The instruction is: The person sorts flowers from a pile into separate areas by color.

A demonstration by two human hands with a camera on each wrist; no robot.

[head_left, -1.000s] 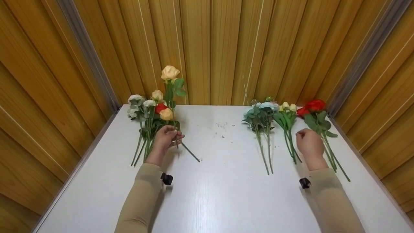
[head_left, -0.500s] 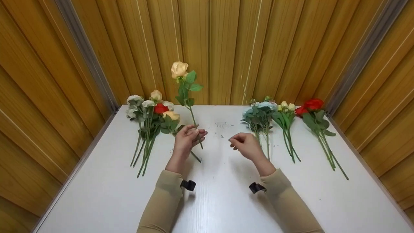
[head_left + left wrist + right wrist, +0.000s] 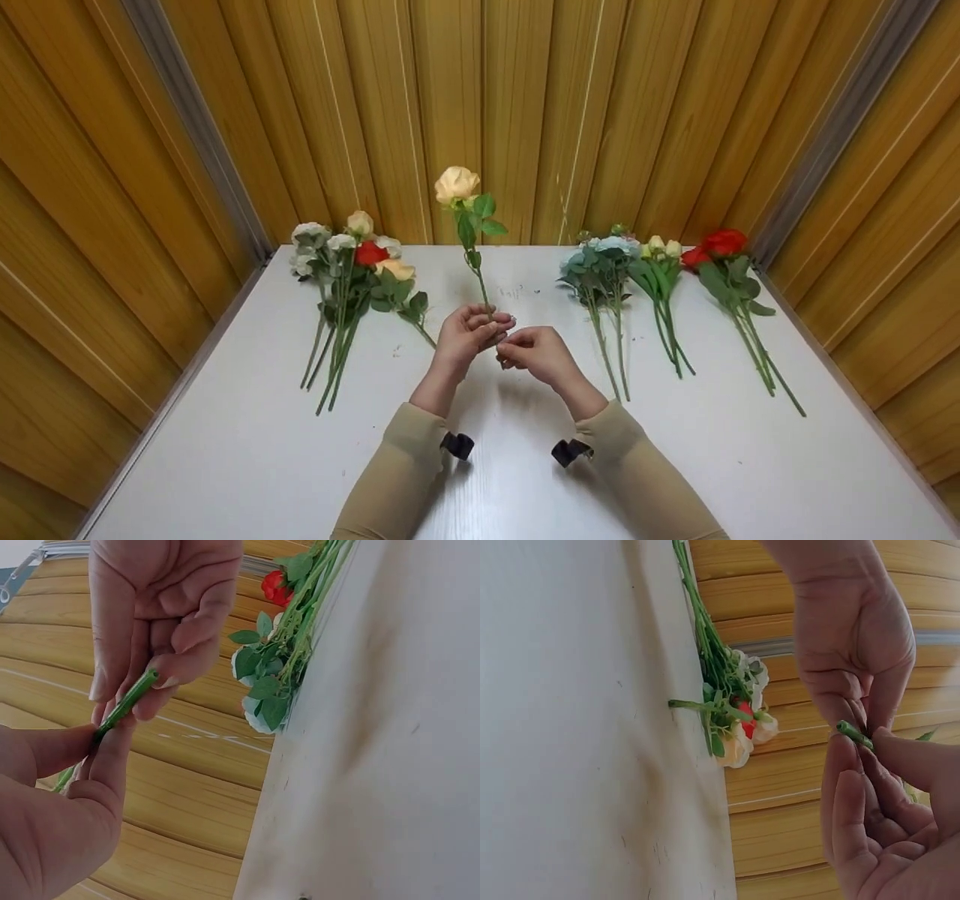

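Note:
A single peach rose (image 3: 457,185) stands nearly upright over the middle of the white table. My left hand (image 3: 469,337) holds its green stem between thumb and fingers. Beside it, my right hand (image 3: 540,352) has its thumb and fingers bent in a pinch at the lower stem, fingertips meeting the left hand's. In the left wrist view, the cut end of the stem (image 3: 135,699) pokes out between my left hand (image 3: 64,817) and my right hand (image 3: 169,607). The right wrist view shows that end between my left hand (image 3: 851,622) and my right hand (image 3: 892,817).
On the left lie white flowers (image 3: 306,238), a red flower (image 3: 370,253) and another peach rose (image 3: 395,268). To the right are pale blue flowers (image 3: 607,247), yellowish tulips (image 3: 660,247) and red flowers (image 3: 724,242). Wood-look walls (image 3: 517,112) enclose the white table (image 3: 225,450).
My left hand has lifted the peach rose away from the left bunch and brought it right to the middle. My right hand has moved left from beside the red flowers to the stem.

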